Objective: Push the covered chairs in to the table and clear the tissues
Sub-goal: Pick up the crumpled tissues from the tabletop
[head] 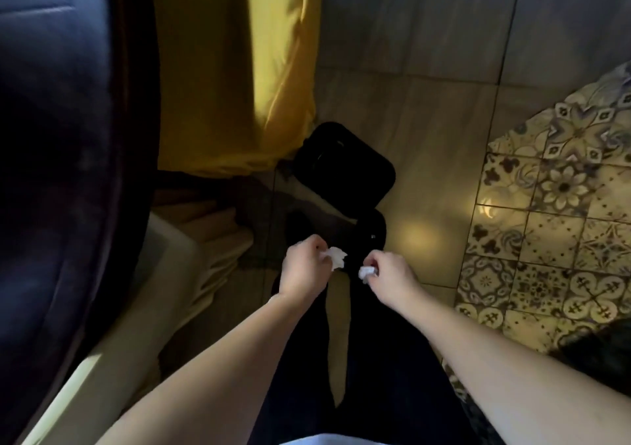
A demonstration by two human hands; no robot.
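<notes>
Well into the tissue half, by the look of things: left hand [302,268] curled round a crumpled white tissue [336,256], right hand [389,274] pinching a smaller balled tissue [367,272], both held out low above dark trouser legs and the tiled floor [426,110]. Dark lidded bin [345,164] just ahead on the floor, touching the hem of a yellow cloth [235,69] that may be a chair cover or tablecloth, cannot tell which. Lid apparently closed, so likely left: opening it and dropping both wads in. Chairs' position not judgeable from here, nor any tissues remaining elsewhere
</notes>
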